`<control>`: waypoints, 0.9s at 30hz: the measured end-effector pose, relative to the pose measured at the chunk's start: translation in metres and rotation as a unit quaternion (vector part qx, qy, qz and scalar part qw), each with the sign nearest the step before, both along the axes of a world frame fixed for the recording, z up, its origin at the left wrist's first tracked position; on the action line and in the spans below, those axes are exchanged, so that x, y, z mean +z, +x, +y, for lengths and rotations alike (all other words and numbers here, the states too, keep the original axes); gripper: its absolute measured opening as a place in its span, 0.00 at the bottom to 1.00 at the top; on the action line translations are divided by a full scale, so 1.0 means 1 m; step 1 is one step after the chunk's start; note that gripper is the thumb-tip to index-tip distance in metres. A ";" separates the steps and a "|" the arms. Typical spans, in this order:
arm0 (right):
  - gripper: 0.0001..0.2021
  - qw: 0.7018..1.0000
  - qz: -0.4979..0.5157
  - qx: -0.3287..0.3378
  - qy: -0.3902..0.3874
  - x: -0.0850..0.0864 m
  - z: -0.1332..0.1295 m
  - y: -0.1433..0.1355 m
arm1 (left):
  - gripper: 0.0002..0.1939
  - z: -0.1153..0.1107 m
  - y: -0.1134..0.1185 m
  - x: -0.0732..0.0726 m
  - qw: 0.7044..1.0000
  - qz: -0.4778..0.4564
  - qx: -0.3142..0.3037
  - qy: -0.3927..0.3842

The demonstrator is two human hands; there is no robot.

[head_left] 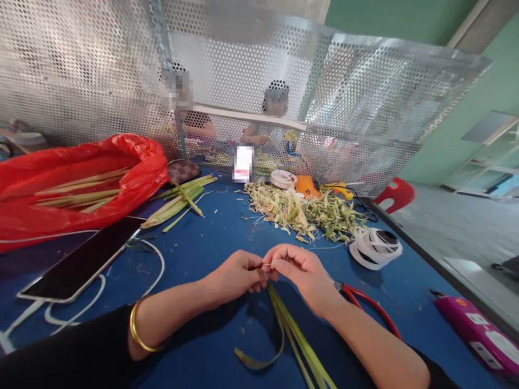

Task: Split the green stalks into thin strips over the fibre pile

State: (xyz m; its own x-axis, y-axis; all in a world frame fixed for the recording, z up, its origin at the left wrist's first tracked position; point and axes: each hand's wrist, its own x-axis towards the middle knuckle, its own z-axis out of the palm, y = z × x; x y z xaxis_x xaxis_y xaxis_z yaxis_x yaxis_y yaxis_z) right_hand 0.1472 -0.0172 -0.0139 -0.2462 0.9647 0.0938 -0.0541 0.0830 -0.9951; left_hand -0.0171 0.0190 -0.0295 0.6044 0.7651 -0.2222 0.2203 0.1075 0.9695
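Note:
My left hand (239,274) and my right hand (302,273) meet above the middle of the blue table, fingertips nearly touching. Both are closed in a pinch. Long green leaf strips (298,340) hang from the fingertips of my left hand toward the front edge, and one strip curls off to the left. A fine pale thread (267,265) runs between the fingertips, its end pinched by my right thumb and finger. The fingers hide the gathered ends of the strips. Red-handled scissors (377,308) lie partly behind my right wrist.
A red plastic bag (141,186) with long dry leaves and a tablet (81,265) with a white cable lie left. Leaf scraps (300,213), a white roll (375,248) and a purple packet (474,335) are right. Behind the perforated metal screen (251,59) sit two people.

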 end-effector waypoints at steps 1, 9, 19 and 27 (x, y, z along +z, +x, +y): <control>0.08 1.000 -0.001 -0.004 -0.004 -0.001 0.000 0.000 | 0.16 0.001 -0.001 0.001 1.000 -0.001 -0.004 -0.006; 0.07 0.994 0.033 -0.062 -0.079 -0.009 0.003 0.001 | 0.10 0.005 -0.007 0.010 0.997 -0.006 -0.060 -0.040; 0.08 0.965 -0.184 -0.166 0.083 -0.011 0.010 0.015 | 0.13 0.002 -0.005 0.008 1.000 0.016 0.010 -0.023; 0.07 0.942 -0.284 -0.108 0.141 -0.011 0.002 0.006 | 0.13 0.002 -0.005 0.010 0.999 0.034 0.020 -0.003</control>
